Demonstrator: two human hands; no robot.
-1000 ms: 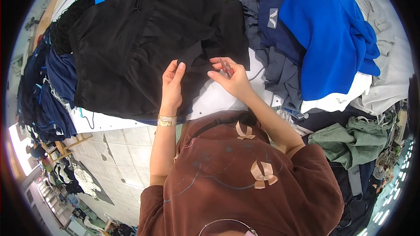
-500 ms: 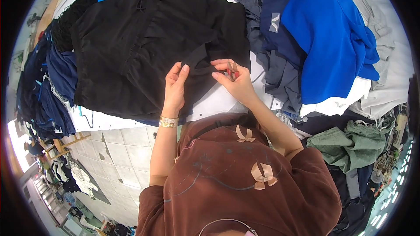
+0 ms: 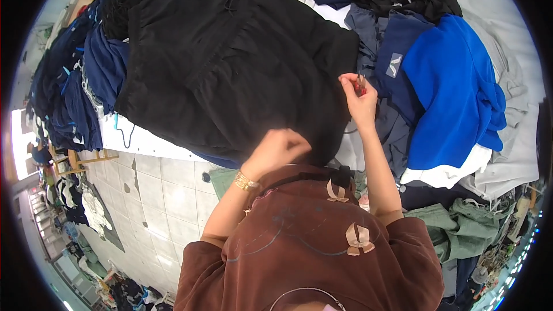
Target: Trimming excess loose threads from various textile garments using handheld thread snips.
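A large black drawstring garment (image 3: 247,63) is spread over the white table in front of me. My right hand (image 3: 363,103) is closed around small red-handled snips (image 3: 361,84), their metal blades pointing away from me. Its thumb and forefinger pinch together at the garment's right edge. Over the garment's near part is my left hand (image 3: 277,152), close to my waist, with curled fingers and a little motion blur. It seems to grip the black cloth, though the fingertips are partly hidden.
Right of the garment lie dark grey-blue clothes (image 3: 397,69) and a bright blue garment (image 3: 449,98) over white cloth. Navy clothes (image 3: 103,75) are heaped at the left. Green cloth (image 3: 455,227) hangs low on the right. A white table edge (image 3: 155,144) shows at the left front.
My hands have moved apart: the left toward my waist, the right outward to the garment's right edge with the snips. The black cloth strip held up between them now lies flatter. The view has shifted.
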